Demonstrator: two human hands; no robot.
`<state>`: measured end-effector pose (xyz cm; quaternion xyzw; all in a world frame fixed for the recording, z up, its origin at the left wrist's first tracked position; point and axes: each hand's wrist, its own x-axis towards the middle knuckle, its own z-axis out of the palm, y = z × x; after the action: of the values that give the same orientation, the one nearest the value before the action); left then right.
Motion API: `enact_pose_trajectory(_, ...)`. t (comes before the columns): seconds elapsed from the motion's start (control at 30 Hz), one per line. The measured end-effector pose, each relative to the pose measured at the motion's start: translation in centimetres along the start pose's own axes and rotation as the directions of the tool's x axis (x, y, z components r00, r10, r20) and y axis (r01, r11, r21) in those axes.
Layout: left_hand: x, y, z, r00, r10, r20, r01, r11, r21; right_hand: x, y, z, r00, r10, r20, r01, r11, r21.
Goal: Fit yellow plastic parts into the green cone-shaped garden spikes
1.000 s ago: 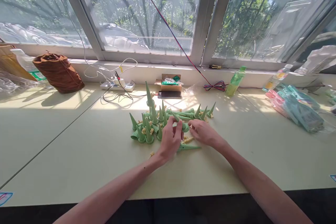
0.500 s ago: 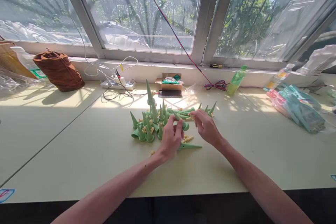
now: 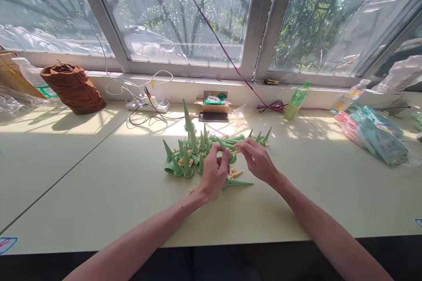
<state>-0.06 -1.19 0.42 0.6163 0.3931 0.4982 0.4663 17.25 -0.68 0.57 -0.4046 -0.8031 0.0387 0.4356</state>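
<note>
My left hand (image 3: 216, 171) is closed around a green plastic spike (image 3: 233, 158), its pointed end angled up and to the left and its wide collar to the right. My right hand (image 3: 259, 158) is just right of it, thumb and fingers pinched together close to the spike. Whatever is in that pinch is too small to make out. Left of my hands, several green cone-shaped spikes (image 3: 187, 169) stand point up among small pale-yellow plastic pieces (image 3: 236, 173). Another spike (image 3: 240, 182) lies flat below my hands, its tip to the right.
Behind the pile are a phone (image 3: 213, 117) and a small open cardboard box (image 3: 216, 107). A power strip (image 3: 145, 104) with cables and a brown bag (image 3: 73, 88) are at the left. At the right stand a green bottle (image 3: 297, 101) and plastic-wrapped packs (image 3: 379, 136).
My right hand has moved slightly left, bringing its pinched fingers nearer the spike. My left hand keeps its hold almost in place.
</note>
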Motion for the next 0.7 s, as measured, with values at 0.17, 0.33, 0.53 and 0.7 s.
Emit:
enact_pose_trajectory(0.17, 0.01, -0.19, -0.06, 1.0, -0.005, -0.006, 0.005, 1.0, 0.006, -0.05, 0.02, 0.02, 1.0, -0.012, -0.001, 0.012, 1.0, 0.007)
enact_pose_trajectory(0.33, 0.02, -0.38, -0.09, 1.0, -0.007, 0.003, 0.007, 1.0, 0.019, -0.05, -0.11, 0.0, 1.0, -0.016, 0.002, 0.016, 1.0, 0.01)
enact_pose_trajectory(0.53, -0.02, -0.18, -0.1, 1.0, 0.024, 0.013, -0.024, 1.0, 0.009, -0.02, -0.09, 0.01, 1.0, -0.008, -0.011, 0.008, 1.0, -0.002)
enact_pose_trajectory(0.7, -0.17, -0.22, -0.12, 0.998, 0.055, 0.041, -0.056, 0.998, 0.024, -0.15, 0.29, 0.23, 1.0, 0.008, -0.001, -0.008, 1.0, -0.014)
